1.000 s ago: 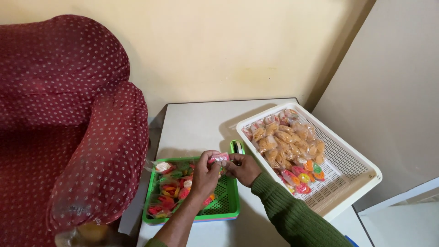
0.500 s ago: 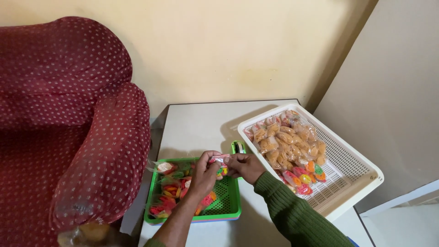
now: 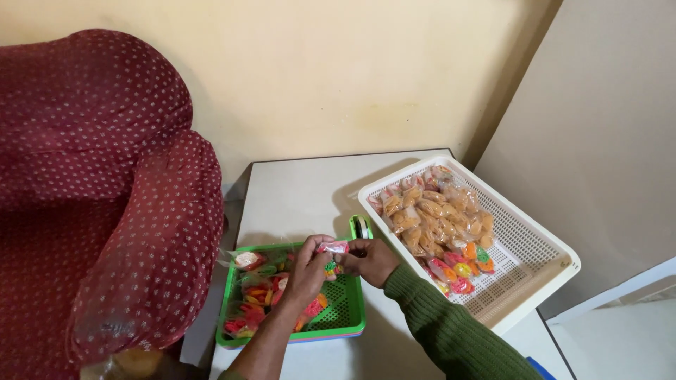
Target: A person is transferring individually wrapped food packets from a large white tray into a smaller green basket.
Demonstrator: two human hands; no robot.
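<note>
Head view, two trays (image 3: 350, 328), one packet (image 3: 332, 248), two hands (image 3: 307, 271)

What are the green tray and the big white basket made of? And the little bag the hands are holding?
The flat green tray looks like smooth moulded plastic, its floor dotted with small holes. The big white rectangular basket looks like plastic too, with a fine mesh of holes. The small clear packet gripped between the left hand and right hand seems thin see-through plastic film; it glints and shows colourful pieces inside.

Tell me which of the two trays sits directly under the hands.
The small green tray, near the armchair. Both hands work above it, while the larger white tray lies off to the right, holding mostly orange-brown packets.
</note>
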